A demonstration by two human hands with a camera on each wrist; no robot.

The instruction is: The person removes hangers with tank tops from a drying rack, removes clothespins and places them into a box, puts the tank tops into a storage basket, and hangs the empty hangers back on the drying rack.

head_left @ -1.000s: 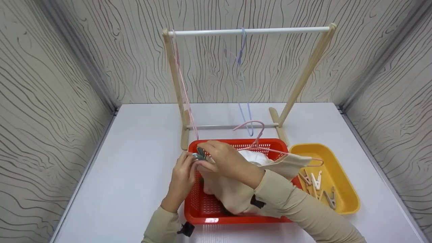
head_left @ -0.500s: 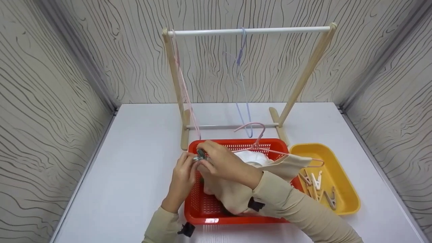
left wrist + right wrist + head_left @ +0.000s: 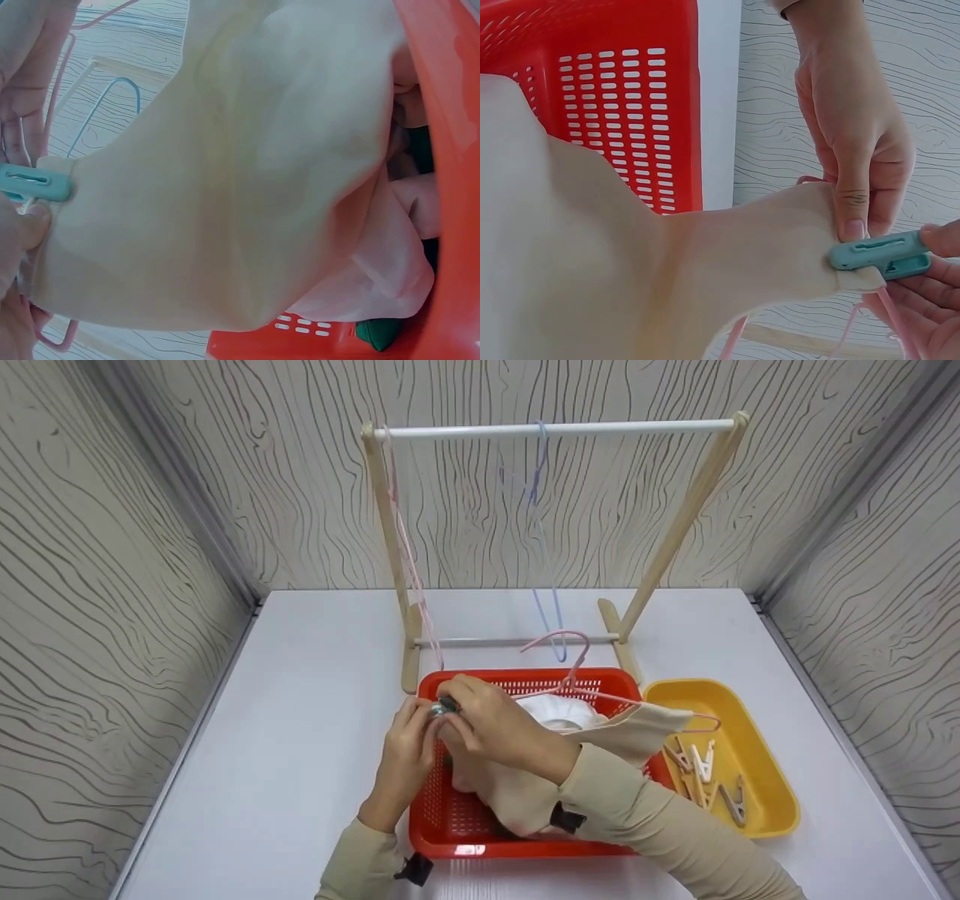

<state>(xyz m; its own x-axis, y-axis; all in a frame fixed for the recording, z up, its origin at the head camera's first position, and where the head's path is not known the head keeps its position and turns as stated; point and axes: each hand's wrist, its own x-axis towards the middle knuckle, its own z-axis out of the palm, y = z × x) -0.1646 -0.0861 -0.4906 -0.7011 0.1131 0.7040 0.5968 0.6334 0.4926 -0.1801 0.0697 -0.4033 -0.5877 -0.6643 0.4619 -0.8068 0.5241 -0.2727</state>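
Observation:
A cream sleeveless top (image 3: 225, 172) hangs on a pink hanger (image 3: 574, 660), draped over the red basket. At its left shoulder end, my left hand (image 3: 405, 750) pinches the fabric edge, thumb flat on the cloth in the right wrist view. A teal clothespin (image 3: 877, 253) sits across that shoulder edge, its jaws over the fabric. My right hand (image 3: 502, 727) crosses above the top and pinches the clothespin's handle end between thumb and fingers. In the head view, the hands partly cover the clothespin.
The red basket (image 3: 525, 850) holds more clothing, some of it white. A yellow tray (image 3: 780, 802) with several clothespins (image 3: 703, 761) stands to its right. Behind is a drying rack (image 3: 637, 427) carrying a pink hanger (image 3: 409, 547) and a blue hanger (image 3: 534, 487).
The right hand and forearm have shifted slightly left, and the clothespin's handle has tilted lower between the fingers. The left hand stays in place. The blue hanger sways a little.

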